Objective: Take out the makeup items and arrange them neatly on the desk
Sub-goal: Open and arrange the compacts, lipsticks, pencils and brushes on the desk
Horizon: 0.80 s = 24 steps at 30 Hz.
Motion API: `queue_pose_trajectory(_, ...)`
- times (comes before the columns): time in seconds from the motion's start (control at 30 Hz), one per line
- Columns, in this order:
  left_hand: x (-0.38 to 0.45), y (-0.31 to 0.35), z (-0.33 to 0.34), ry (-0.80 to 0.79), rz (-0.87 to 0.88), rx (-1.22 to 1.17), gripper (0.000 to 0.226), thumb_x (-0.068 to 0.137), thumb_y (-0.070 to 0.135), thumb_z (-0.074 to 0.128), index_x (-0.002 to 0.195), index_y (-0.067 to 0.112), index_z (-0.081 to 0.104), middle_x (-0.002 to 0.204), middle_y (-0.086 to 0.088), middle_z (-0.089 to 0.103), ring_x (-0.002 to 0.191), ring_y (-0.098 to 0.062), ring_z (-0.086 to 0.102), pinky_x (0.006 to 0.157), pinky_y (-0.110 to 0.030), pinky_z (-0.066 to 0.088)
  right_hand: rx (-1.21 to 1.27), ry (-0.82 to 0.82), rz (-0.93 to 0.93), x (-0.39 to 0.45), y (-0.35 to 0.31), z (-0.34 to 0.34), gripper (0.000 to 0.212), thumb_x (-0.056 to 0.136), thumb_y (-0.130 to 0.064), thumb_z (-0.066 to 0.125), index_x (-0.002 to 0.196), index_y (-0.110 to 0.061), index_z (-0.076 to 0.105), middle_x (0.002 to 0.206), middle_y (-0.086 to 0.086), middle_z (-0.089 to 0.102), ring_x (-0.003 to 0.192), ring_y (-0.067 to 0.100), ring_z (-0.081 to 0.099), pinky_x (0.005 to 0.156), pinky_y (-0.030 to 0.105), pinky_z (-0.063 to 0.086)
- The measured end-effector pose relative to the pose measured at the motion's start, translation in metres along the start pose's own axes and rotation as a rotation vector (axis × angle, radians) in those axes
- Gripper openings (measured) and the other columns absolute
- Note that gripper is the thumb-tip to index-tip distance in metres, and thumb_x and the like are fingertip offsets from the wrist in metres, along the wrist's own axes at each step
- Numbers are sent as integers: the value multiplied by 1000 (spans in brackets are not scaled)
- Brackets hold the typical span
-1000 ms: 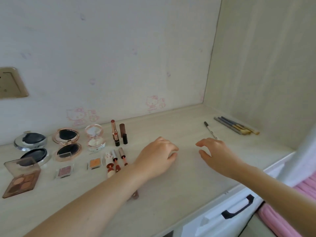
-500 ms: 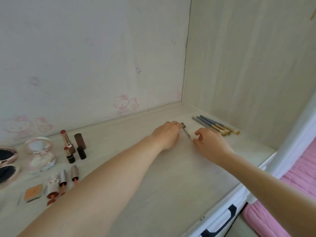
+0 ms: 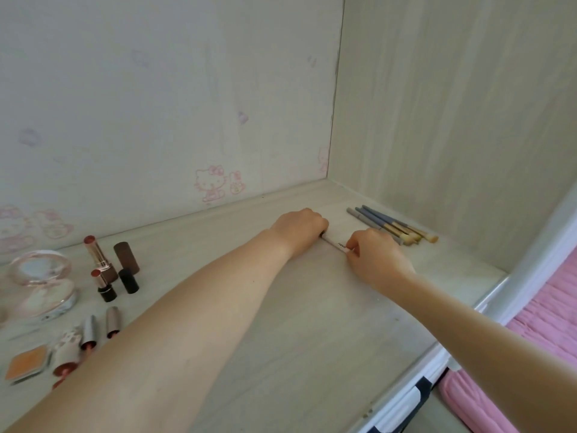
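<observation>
Both hands meet at a slim white pen-shaped makeup item (image 3: 335, 241) that lies on the table (image 3: 296, 323) near the back right corner. The left hand (image 3: 298, 229) has its fingers curled over the far, dark end of it. The right hand (image 3: 376, 260) pinches the near end between thumb and fingers. Just beside it on the right lie several makeup brushes (image 3: 390, 225), close together. At the far left stand two open lipsticks (image 3: 100, 257) with their caps (image 3: 126, 257), near a round compact (image 3: 37, 282).
</observation>
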<state>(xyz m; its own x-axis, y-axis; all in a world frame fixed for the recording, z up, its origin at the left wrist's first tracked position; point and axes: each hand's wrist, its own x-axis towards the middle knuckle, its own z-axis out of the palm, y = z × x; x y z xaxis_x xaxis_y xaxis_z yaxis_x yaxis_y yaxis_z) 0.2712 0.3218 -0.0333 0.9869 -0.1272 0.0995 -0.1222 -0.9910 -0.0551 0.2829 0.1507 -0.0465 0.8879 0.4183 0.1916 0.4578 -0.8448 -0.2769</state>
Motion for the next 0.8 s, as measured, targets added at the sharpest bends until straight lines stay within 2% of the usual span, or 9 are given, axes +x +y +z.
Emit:
queue_pose_trajectory(0.17,-25,-8,-5,-8,-32,-113,21,95,17,46,109,19,62,115,-5,57,114,-23,49,86,-39,46,34,-30,-40,-13,-3,-5,20,93,-15,48,103,-18,66,104,2,60,95,21,57,81,34,51)
queue_pose_trajectory(0.33,-69,-10,-18,-22,-120,-315,20,92,19,50,105,20,65,112,-6,56,101,-25,57,89,-39,47,108,-30,-81,-34,-12,-12,18,91,-13,50,96,-19,66,98,1,60,88,20,56,75,28,48)
queue_pose_trajectory(0.47,-107,-14,-28,36,-137,-495,16,92,17,55,99,17,68,102,0,67,97,-18,60,87,-32,48,157,-7,-111,-53,-26,-16,11,91,-17,58,95,-19,68,94,-2,63,83,13,54,70,19,38)
queue_pose_trajectory(0.57,-136,-20,-35,106,-180,-632,9,89,17,62,93,17,70,96,1,70,93,-17,63,87,-31,49,198,24,-152,-70,-40,-20,9,91,-21,62,95,-19,69,92,-2,63,83,11,55,71,18,39)
queue_pose_trajectory(0.7,-174,-28,-48,189,-260,-894,3,86,13,67,88,15,69,93,-7,72,90,-18,65,88,-36,49,289,13,-174,-94,-67,-25,7,90,-22,63,92,-20,69,86,-7,64,77,6,57,66,12,40)
queue_pose_trajectory(0.8,-207,-35,-57,245,-317,-1173,4,88,12,66,91,10,68,91,-8,74,90,-18,69,87,-34,53,432,-5,-165,-112,-91,-24,8,89,-20,63,90,-24,69,85,-10,65,77,4,60,64,10,43)
